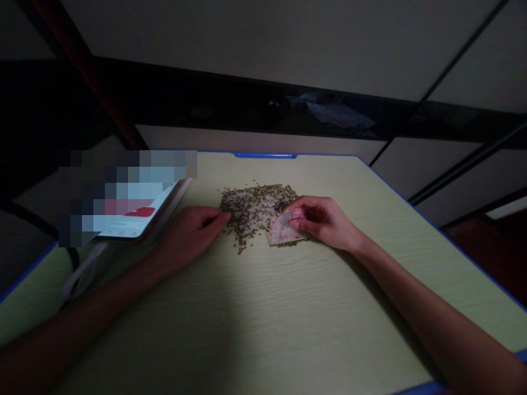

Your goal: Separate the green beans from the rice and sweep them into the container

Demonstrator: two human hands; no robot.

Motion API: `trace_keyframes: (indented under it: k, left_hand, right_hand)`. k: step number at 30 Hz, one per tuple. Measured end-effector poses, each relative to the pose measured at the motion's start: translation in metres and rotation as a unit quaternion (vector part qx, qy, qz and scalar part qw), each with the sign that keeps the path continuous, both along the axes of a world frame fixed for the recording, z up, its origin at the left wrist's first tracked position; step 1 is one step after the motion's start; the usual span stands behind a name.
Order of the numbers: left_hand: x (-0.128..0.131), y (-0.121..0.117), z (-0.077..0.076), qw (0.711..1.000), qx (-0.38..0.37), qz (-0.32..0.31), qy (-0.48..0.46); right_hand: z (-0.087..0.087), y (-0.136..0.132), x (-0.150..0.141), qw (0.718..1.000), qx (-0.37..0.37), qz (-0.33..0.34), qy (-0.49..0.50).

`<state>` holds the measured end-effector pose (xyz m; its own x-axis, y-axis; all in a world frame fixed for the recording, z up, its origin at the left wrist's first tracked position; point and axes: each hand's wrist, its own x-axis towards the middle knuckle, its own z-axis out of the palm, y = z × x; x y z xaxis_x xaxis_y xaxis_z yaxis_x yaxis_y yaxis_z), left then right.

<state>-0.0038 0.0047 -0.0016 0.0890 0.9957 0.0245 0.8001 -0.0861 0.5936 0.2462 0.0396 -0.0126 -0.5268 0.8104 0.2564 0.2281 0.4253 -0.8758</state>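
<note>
A spread pile of small green beans mixed with white grains (259, 206) lies on the table. My right hand (325, 219) pinches a clear, pinkish protractor (284, 227) between thumb and fingers. The protractor is tilted over the right part of the pile, with some beans showing along its lower edge. At the pile's left edge rests my left hand (193, 230), its fingers curled and the thumb close to the forefinger. Whatever its fingertips may hold is hidden or too small to make out.
The pale wood-grain table (272, 318) has a blue rim. Left of my left hand is a lit screen (135, 222), partly blurred out, with a pale cable (88, 269) below it. Cabinet panels (263, 38) stand behind the table, with a dark gap holding crumpled plastic (337, 112).
</note>
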Motion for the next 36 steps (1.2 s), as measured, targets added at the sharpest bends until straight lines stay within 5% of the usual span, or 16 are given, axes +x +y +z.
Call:
trace_keyframes:
  k: [17, 36]
  left_hand:
    - [-0.002, 0.0041, -0.0054, 1.0, 0.027, -0.006, 0.007]
    - [-0.0004, 0.0025, -0.0032, 1.0, 0.022, -0.012, 0.004]
  right_hand:
    - [0.0057, 0.0015, 0.0024, 0.994, -0.008, -0.103, -0.046]
    - [0.0043, 0.0016, -0.001, 0.992, -0.018, -0.121, -0.026]
